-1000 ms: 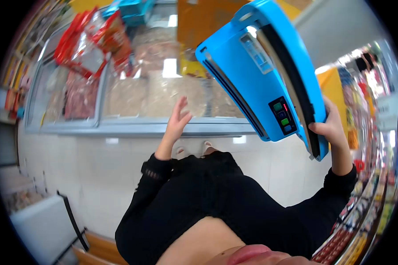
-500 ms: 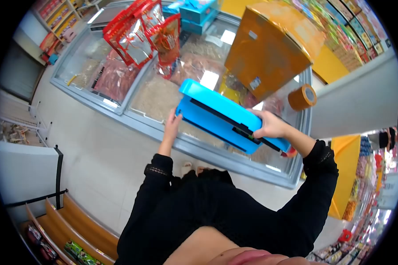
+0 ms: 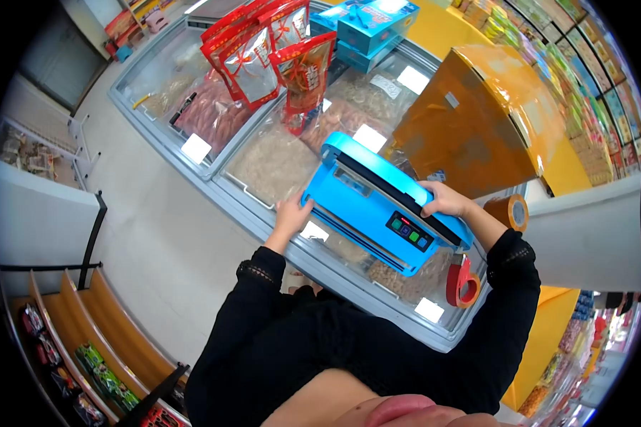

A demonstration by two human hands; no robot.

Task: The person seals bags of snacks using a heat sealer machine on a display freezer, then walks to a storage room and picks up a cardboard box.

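Note:
A blue vacuum sealer (image 3: pixel 370 226) rests on the glass top of a chest freezer, its lid raised and its dark control panel facing me with small lights on it. My left hand (image 3: pixel 292 215) grips the left front corner of the body. At the other end, my right hand (image 3: pixel 446 202) is closed on the lid's edge, thumb on the near side. Just right of the sealer lies a red tape dispenser (image 3: pixel 457 285) with a roll in it.
The chest freezer (image 3: pixel 256 217) holds bagged frozen food under glass. On it stand red-edged bags (image 3: pixel 253 71), blue boxes (image 3: pixel 377 27), a large taped cardboard box (image 3: pixel 477 124) and a brown tape roll (image 3: pixel 511 212). Wooden shelves (image 3: pixel 114 313) are at lower left.
The sealer has turned flatter, so its control panel now shows. Both hands have kept hold of it. The view has shifted, and the red tape dispenser is now largely visible.

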